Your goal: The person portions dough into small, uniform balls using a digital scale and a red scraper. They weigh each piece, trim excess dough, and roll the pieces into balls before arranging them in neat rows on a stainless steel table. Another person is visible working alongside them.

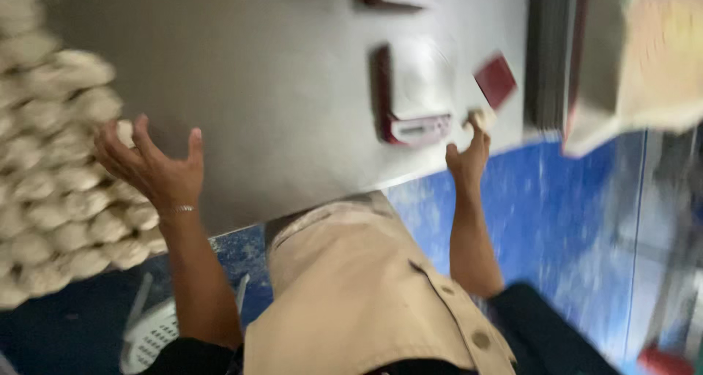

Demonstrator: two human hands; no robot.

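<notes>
Apron: beige cloth apron [351,294] with buttons, nearest the camera at 6 o'clock; it covers the person's front, presumably against flour.

Stool: white perforated plastic stool [150,335] on the floor at 7 o'clock, partly hidden behind the left forearm.

Floor: blue floor [564,228], dusted white, at 4 o'clock below the table edge.

Left hand: left hand [154,166] at 9 o'clock, palm up, fingers spread wide, holding nothing; it hovers just beside the dough rows, within easy reach of them.

Right hand: right hand [469,159] at 2 o'clock, raised at the table edge, fingers pinched on a small pale lump of dough [482,119]; motion blur hides the exact grip.

Dough rows: many pale floured dough balls [51,192] packed in touching rows from 8 to 10 o'clock, apparently lined up as equal portions.

Table: grey steel worktop [278,75], centre to 12 o'clock.

Scale: small white-and-maroon digital scale [414,93] at 1 o'clock, near the right hand, likely so lumps can be weighed without reaching far.

Scraper: maroon flat scraper-like piece [496,80] just beside the scale; blurred.
</notes>
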